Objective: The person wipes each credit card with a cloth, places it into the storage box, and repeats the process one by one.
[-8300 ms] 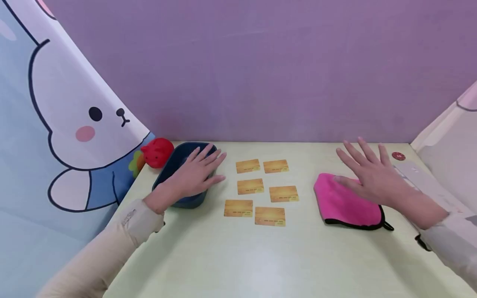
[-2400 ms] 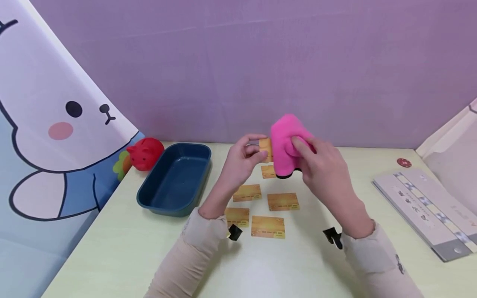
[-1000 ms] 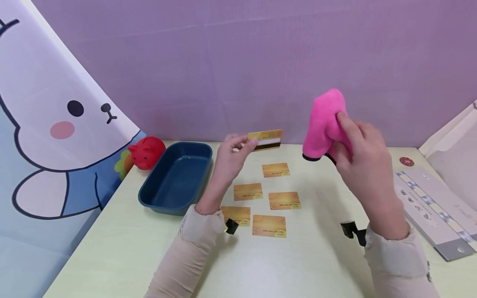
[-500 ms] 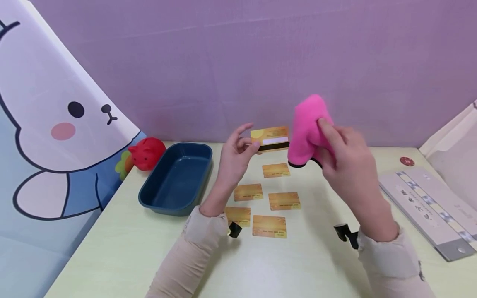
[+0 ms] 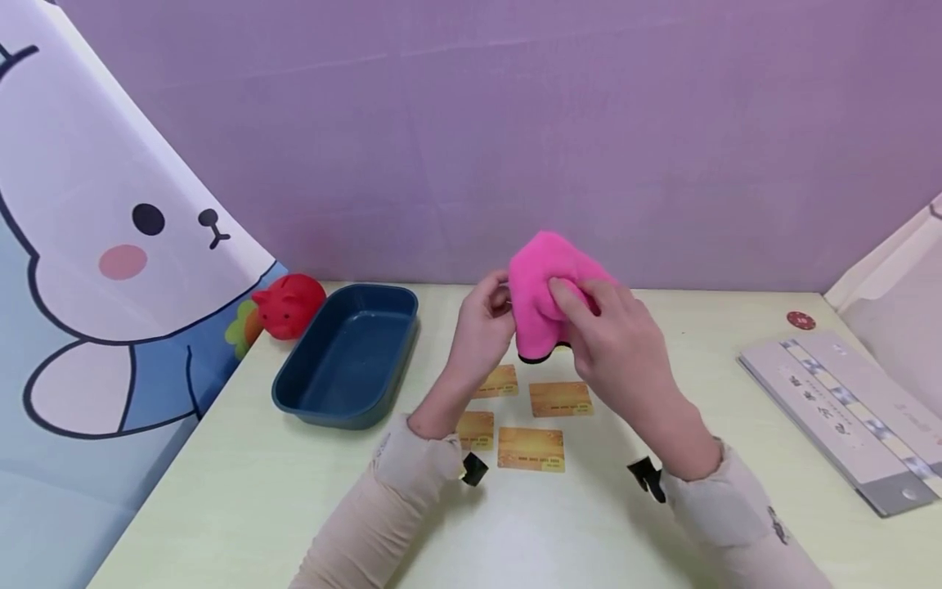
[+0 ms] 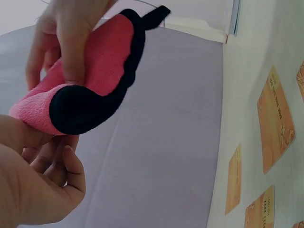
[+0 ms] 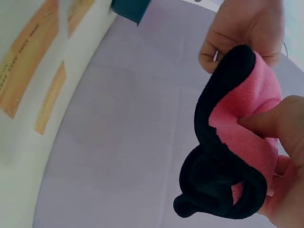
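My right hand (image 5: 625,348) grips a bunched pink cleaning cloth (image 5: 537,278) with black edging, thumb pressed into its folds, above the back of the table. My left hand (image 5: 482,327) meets the cloth's left side with fingers curled; the bank card it pinches is hidden behind the cloth. In the left wrist view the cloth (image 6: 107,59) hangs between both hands, its black hem turned toward the camera. The right wrist view shows the cloth (image 7: 251,107) folded over, with my left hand (image 7: 247,28) behind it. Below, several gold bank cards (image 5: 531,450) lie on the table.
A dark blue tray (image 5: 346,360) stands on the left, with a red piggy bank (image 5: 289,306) beside it. On the right lie a grey-white box-like folder (image 5: 839,409) and a red poker chip (image 5: 800,320). A purple curtain (image 5: 471,147) rises behind the table (image 5: 221,507).
Both hands began open above the table; then the right took the cloth and the left a card. Within the last half second the cloth has moved left and down, covering the card.
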Available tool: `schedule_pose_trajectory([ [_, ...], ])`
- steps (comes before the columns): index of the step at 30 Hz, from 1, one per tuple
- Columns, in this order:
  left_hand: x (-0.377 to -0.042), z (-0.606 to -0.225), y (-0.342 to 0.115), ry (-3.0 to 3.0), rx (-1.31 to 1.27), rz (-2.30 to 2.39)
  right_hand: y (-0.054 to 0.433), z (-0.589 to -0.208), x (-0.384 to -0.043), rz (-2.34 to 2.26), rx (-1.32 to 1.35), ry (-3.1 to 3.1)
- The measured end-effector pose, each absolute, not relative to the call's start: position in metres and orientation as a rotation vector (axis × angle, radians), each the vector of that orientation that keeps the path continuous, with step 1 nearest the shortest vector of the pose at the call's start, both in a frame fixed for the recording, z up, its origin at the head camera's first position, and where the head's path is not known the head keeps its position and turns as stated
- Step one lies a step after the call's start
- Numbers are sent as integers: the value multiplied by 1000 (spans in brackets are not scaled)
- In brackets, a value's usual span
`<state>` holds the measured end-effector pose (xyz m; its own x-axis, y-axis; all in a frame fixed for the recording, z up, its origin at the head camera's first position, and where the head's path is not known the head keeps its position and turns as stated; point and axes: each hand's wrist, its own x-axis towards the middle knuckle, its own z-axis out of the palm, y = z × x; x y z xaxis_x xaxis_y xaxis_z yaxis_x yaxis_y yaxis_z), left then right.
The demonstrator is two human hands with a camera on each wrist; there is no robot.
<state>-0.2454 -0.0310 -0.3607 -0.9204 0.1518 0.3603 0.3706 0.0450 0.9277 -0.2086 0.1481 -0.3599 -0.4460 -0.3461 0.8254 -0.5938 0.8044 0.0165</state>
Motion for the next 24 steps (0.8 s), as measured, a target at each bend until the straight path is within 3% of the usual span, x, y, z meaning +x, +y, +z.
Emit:
schedule_pose_trajectory([
  [24, -253, -347, -56, -2052, -501, -2090, 197, -345, -214, 504, 359, -2089],
])
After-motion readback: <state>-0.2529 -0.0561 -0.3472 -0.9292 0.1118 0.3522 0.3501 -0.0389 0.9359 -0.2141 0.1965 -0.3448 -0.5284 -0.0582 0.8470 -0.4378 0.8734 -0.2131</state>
